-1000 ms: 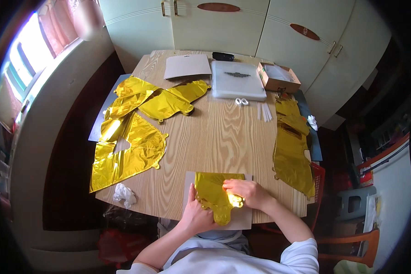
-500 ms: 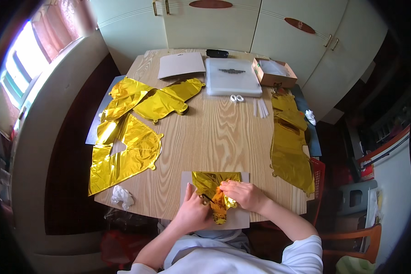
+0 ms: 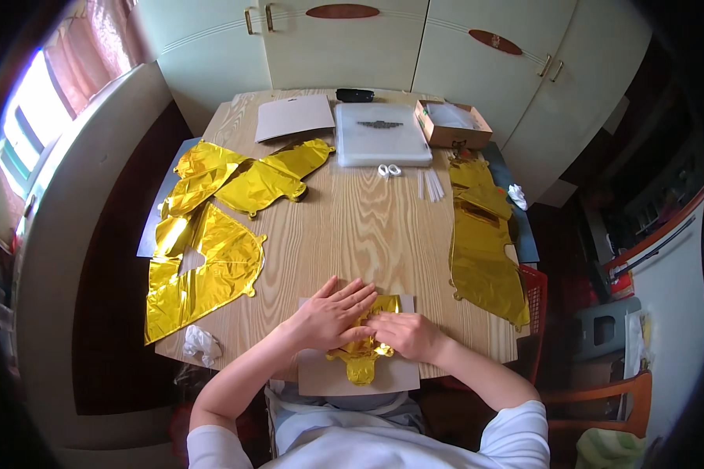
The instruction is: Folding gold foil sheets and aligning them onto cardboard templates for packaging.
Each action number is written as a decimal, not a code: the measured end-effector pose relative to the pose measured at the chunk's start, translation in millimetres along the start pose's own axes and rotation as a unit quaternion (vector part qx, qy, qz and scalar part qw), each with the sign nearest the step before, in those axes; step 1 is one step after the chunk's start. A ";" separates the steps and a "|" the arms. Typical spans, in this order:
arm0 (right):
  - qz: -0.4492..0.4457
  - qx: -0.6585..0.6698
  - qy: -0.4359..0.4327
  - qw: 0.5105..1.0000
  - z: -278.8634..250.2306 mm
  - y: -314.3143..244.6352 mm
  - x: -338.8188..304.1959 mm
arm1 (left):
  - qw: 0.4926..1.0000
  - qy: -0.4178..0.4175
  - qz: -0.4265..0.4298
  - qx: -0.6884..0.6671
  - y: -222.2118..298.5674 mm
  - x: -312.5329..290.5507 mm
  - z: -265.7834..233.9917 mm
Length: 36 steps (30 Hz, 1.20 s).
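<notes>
A folded gold foil balloon (image 3: 360,370), flat and uninflated, lies on a grey-beige card (image 3: 318,377) at the table's near edge. My left hand (image 3: 332,314) is spread palm-down across the balloon's upper left part, with its fingers stretched to the right. Beside it, my right hand (image 3: 407,334) has its fingers bent together on the foil's right side, the tips partly tucked by my left fingers. A rounded end of the balloon sticks out toward me below both hands.
More flat gold foil balloons (image 3: 223,262) spread over the left side, and another gold foil balloon (image 3: 489,258) at the right. Toward the back are a stack of cards (image 3: 293,117), clear plastic sleeves (image 3: 383,144), a cardboard box (image 3: 455,134), white rolls (image 3: 389,171) and straws (image 3: 430,186). Crumpled tissue (image 3: 202,345) lies front left.
My left hand has moved up from the foil's left edge and now lies spread across it. My right hand's fingers have bent more. The lower foil end looks shorter and flatter.
</notes>
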State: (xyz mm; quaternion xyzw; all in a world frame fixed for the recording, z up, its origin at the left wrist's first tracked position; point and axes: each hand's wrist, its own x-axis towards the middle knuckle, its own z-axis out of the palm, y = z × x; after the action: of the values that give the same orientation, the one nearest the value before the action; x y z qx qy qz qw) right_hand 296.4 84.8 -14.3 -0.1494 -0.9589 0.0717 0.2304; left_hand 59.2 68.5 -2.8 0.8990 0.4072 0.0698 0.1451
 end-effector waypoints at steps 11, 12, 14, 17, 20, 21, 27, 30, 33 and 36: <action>0.187 0.267 -0.140 0.935 -41.4 6.1 14.8 | 0.997 0.037 -0.005 0.063 4.9 -5.5 7.3; 0.195 0.192 -0.057 0.960 -28.8 2.6 17.5 | 0.997 0.040 -0.008 0.066 5.7 -6.0 6.9; 0.200 0.052 -0.058 0.977 -8.7 -4.7 16.3 | 0.996 0.044 -0.007 0.072 7.7 -4.7 6.7; 0.183 -0.070 -0.066 0.978 6.8 -14.5 8.0 | 0.996 0.048 -0.004 0.077 8.5 -5.9 6.2; 0.181 -0.079 -0.066 0.978 9.4 -18.5 3.0 | 0.996 0.051 -0.001 0.072 6.6 -6.2 6.4; 0.179 -0.071 -0.069 0.979 6.7 -18.5 3.0 | 0.996 0.051 -0.003 0.071 5.7 -7.0 6.9; 0.187 -0.057 -0.069 0.978 6.1 -19.4 1.0 | 0.995 0.053 -0.048 0.063 2.9 -30.2 1.7; 0.187 -0.059 -0.059 0.979 6.0 -19.8 1.0 | 0.993 0.053 -0.074 0.072 2.9 -44.7 -5.0; 0.191 -0.064 -0.058 0.978 5.9 -20.4 1.2 | 0.993 0.044 -0.096 0.061 1.2 -55.5 -7.1; 0.195 -0.066 -0.060 0.977 5.2 -20.7 1.3 | 0.992 0.034 -0.103 0.057 -1.0 -61.9 -8.0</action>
State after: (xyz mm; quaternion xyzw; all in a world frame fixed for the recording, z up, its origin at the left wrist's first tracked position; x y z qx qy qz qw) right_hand 287.6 65.3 -14.1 -0.3435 -0.9261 0.0600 0.1438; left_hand 15.8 24.2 4.0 0.8560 0.5059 0.0619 0.0864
